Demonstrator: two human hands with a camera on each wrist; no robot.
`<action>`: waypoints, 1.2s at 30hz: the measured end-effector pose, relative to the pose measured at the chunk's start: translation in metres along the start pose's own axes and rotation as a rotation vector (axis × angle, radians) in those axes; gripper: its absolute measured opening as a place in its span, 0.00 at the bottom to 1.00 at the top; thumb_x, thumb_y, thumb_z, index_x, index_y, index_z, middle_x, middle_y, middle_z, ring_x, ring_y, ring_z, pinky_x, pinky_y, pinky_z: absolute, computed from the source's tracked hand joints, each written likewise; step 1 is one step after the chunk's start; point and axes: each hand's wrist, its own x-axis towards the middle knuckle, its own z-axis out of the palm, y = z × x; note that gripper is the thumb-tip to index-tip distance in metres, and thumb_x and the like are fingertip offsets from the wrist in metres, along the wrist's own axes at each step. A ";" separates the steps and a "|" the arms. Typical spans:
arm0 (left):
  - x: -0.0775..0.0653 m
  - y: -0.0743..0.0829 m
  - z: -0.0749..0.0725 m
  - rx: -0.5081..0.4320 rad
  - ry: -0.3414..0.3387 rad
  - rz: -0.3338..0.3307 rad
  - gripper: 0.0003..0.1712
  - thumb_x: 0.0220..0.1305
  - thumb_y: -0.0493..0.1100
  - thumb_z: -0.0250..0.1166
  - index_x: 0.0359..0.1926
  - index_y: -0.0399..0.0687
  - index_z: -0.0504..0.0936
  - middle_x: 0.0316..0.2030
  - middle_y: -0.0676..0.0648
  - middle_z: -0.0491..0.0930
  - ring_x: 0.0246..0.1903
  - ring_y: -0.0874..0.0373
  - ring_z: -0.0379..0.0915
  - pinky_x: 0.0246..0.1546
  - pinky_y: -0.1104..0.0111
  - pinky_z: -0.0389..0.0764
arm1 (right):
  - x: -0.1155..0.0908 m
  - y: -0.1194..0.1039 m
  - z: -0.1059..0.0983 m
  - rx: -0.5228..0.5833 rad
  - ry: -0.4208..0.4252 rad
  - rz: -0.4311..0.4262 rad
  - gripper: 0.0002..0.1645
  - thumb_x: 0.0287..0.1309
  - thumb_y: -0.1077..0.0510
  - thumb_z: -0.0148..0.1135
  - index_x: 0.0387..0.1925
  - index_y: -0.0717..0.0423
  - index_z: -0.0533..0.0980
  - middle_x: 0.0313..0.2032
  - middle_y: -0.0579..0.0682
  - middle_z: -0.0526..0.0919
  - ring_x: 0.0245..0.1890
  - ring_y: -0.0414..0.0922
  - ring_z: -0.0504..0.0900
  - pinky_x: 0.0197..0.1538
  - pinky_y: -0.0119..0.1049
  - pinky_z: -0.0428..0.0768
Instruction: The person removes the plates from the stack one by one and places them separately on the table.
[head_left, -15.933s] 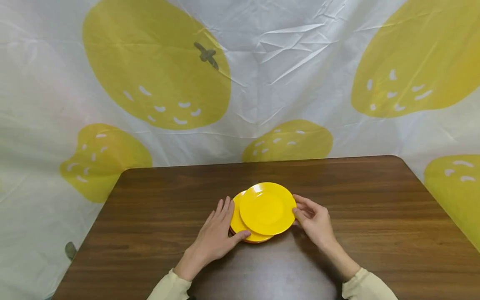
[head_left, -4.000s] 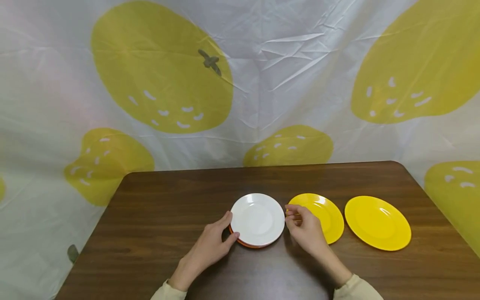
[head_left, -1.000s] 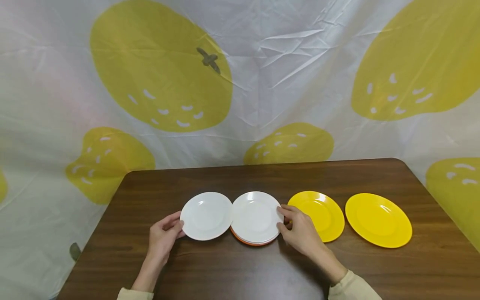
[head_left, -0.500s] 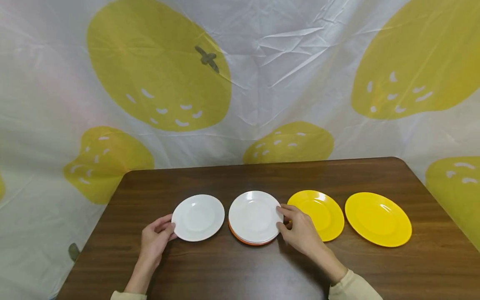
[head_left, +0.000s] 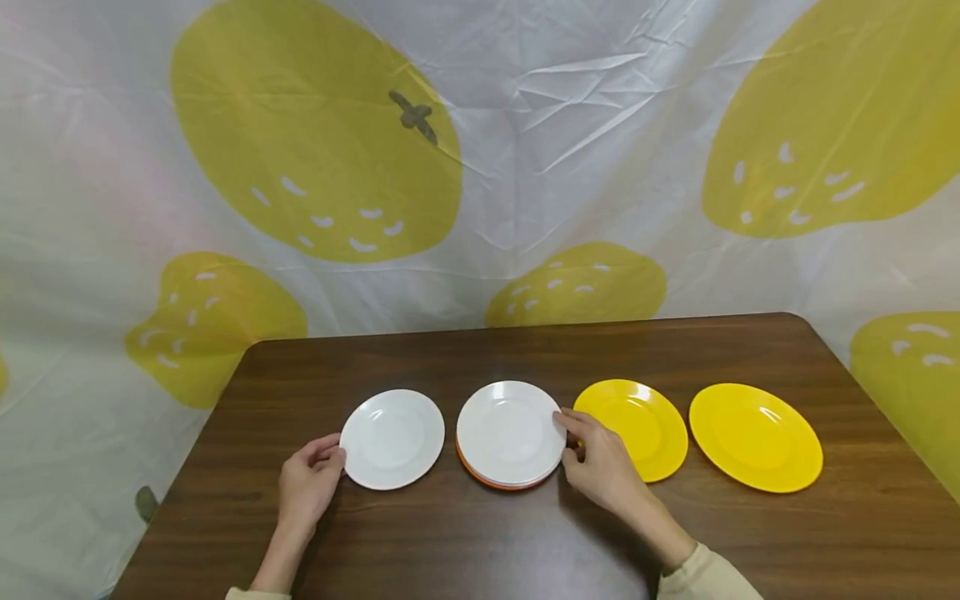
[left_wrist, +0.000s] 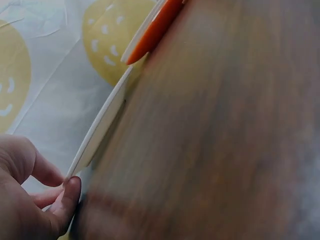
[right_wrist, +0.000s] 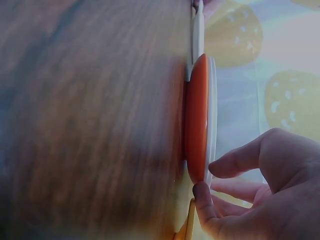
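Note:
My left hand (head_left: 309, 483) pinches the left rim of a white plate (head_left: 392, 439) between thumb and fingers. That plate lies flat, at or just above the tabletop; the left wrist view shows it edge-on, a narrow white strip (left_wrist: 100, 122). Right of it stands a stack of plates, with a white plate (head_left: 512, 433) on top and an orange plate (head_left: 480, 477) underneath. The right hand (head_left: 603, 461) holds the stack's right edge, index finger on the white rim and thumb low by the orange plate (right_wrist: 197, 120). How many plates are stacked is hidden.
Two yellow plates lie right of the stack, one (head_left: 648, 429) partly behind my right hand and another (head_left: 756, 437) farther right. They rest on a brown wooden table (head_left: 420, 542). A white cloth (head_left: 510, 208) printed with yellow fruit hangs behind the table's far edge.
Since the first frame, two yellow plates have come off the stack to the right. My left hand has drawn a white plate leftward and lowered it beside the stack; the right hand stays at the stack.

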 end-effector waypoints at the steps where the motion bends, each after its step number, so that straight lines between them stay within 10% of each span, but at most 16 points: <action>1: 0.000 -0.001 0.000 0.004 0.005 0.001 0.18 0.69 0.36 0.59 0.56 0.30 0.82 0.46 0.34 0.85 0.29 0.77 0.76 0.32 0.83 0.79 | 0.000 0.000 0.000 0.001 0.000 -0.001 0.29 0.53 0.70 0.60 0.60 0.64 0.79 0.60 0.59 0.82 0.41 0.47 0.79 0.44 0.38 0.78; 12: 0.000 0.002 0.003 0.056 0.166 0.068 0.14 0.66 0.37 0.62 0.48 0.36 0.86 0.41 0.38 0.87 0.29 0.74 0.73 0.31 0.84 0.71 | -0.001 0.001 0.000 0.016 0.005 0.021 0.32 0.54 0.69 0.63 0.64 0.65 0.75 0.50 0.58 0.85 0.40 0.47 0.82 0.43 0.38 0.83; 25: -0.003 0.019 0.021 0.034 0.144 0.111 0.13 0.66 0.36 0.62 0.47 0.36 0.87 0.40 0.38 0.87 0.29 0.73 0.73 0.31 0.83 0.72 | -0.001 0.002 0.000 0.017 -0.013 0.031 0.32 0.56 0.68 0.62 0.64 0.65 0.75 0.50 0.57 0.84 0.41 0.46 0.81 0.44 0.38 0.82; 36: -0.006 0.040 0.055 0.041 -0.031 0.175 0.13 0.67 0.36 0.62 0.48 0.37 0.87 0.40 0.39 0.87 0.34 0.63 0.78 0.35 0.79 0.74 | 0.000 0.000 0.000 0.022 -0.007 0.016 0.30 0.56 0.68 0.62 0.63 0.65 0.76 0.52 0.57 0.84 0.40 0.45 0.81 0.43 0.37 0.81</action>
